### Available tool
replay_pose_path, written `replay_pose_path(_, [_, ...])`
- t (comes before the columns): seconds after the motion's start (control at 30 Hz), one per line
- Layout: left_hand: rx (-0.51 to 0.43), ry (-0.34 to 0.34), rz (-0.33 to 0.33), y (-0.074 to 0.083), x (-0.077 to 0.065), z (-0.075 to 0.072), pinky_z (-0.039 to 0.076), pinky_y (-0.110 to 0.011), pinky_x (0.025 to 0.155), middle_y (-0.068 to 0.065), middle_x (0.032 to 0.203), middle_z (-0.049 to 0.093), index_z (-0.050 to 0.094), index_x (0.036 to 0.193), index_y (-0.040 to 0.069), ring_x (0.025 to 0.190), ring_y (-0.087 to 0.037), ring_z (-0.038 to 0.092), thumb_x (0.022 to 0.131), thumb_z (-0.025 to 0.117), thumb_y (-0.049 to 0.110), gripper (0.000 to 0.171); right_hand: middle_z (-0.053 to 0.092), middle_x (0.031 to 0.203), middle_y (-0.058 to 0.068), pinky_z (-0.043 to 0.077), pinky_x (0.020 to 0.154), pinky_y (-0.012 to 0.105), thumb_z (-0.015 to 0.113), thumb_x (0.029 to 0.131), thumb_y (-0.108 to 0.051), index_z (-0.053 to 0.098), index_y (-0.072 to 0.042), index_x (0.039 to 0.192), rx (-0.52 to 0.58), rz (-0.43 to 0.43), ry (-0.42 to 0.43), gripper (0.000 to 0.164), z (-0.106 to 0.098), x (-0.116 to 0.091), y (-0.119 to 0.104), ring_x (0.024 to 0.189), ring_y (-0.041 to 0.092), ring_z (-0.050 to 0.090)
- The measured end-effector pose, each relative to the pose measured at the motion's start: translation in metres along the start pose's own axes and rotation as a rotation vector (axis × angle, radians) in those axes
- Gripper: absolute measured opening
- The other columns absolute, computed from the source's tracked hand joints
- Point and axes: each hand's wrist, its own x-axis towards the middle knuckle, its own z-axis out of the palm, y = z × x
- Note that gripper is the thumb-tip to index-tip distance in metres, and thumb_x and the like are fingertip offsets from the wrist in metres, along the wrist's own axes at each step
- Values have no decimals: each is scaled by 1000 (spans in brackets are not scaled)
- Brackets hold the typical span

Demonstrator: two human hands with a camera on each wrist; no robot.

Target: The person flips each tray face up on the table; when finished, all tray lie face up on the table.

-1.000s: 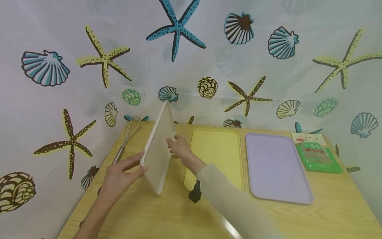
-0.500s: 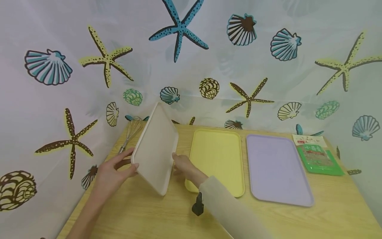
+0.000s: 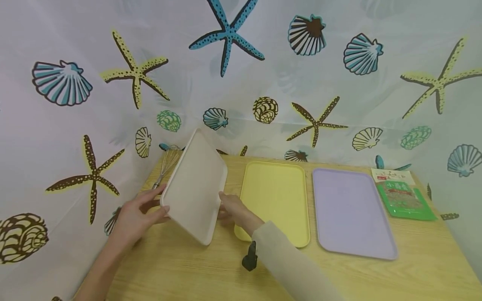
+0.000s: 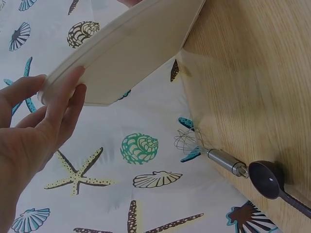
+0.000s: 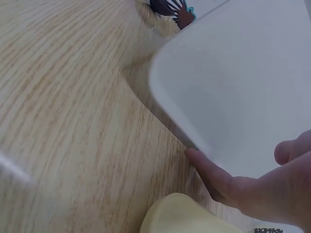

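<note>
Both hands hold a cream-white tray (image 3: 196,188) tilted above the left part of the wooden table (image 3: 180,267), its far end raised and its near corner low. My left hand (image 3: 150,207) pinches the tray's left edge, thumb on the upper face; the left wrist view shows that hand (image 4: 43,121) on the tray (image 4: 131,48) rim. My right hand (image 3: 227,207) grips the right edge near the low corner. In the right wrist view, right-hand fingers (image 5: 214,177) lie under the tray (image 5: 243,87) close to the tabletop.
A yellow tray (image 3: 273,200) and a purple tray (image 3: 352,211) lie flat side by side to the right. A green packet (image 3: 403,196) sits at the far right. A whisk (image 3: 165,165) and a dark spoon (image 4: 267,179) lie at the left, by the seashell curtain.
The white tray has tipped from nearly on edge to a flatter slant, leaning left. My left hand slid left with it, and my right hand came nearer along the right edge.
</note>
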Motion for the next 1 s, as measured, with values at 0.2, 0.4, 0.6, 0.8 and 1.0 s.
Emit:
replay_pose_path(0.2, [-17, -17, 7, -5, 2, -8, 58, -35, 76, -26, 144, 34, 35, 146, -1, 98, 0, 59, 92, 64, 7, 62, 57, 124, 30, 52, 89, 50, 47, 101, -33, 38, 9, 140, 94, 22, 1, 58, -2, 0, -1, 103, 40, 64])
replay_pose_path(0.4, [-151, -39, -13, -14, 4, -17, 57, -38, 77, -27, 143, 32, 29, 146, -9, 98, -3, 63, 92, 63, 4, 65, 63, 114, 28, 52, 90, 50, 53, 99, -24, 50, 12, 128, 66, 19, -17, 46, -7, -1, 0, 103, 39, 64])
replay_pose_path(0.6, [-264, -47, -3, -21, 5, -26, 56, -39, 77, -9, 125, 52, 27, 145, -11, 98, -11, 67, 90, 65, 1, 68, 66, 109, 23, 50, 94, 50, 58, 95, -13, 57, 11, 119, -11, -16, 33, 34, -10, -3, -4, 104, 36, 64])
replay_pose_path(0.8, [-289, -66, -19, -26, 6, -34, 56, -40, 78, -9, 119, 55, 23, 148, -9, 95, -14, 68, 90, 64, 0, 71, 68, 105, 23, 52, 89, 50, 60, 89, 4, 53, 6, 132, -20, -120, 55, 43, -16, -5, -10, 97, 36, 67])
replay_pose_path(1.0, [-262, -49, -63, -38, 7, -38, 56, -37, 80, -15, 121, 49, 22, 147, -12, 93, -13, 68, 90, 62, -4, 70, 66, 96, 19, 54, 84, 52, 60, 85, 12, 52, 2, 134, -30, -192, 70, 51, -25, -7, -12, 83, 33, 68])
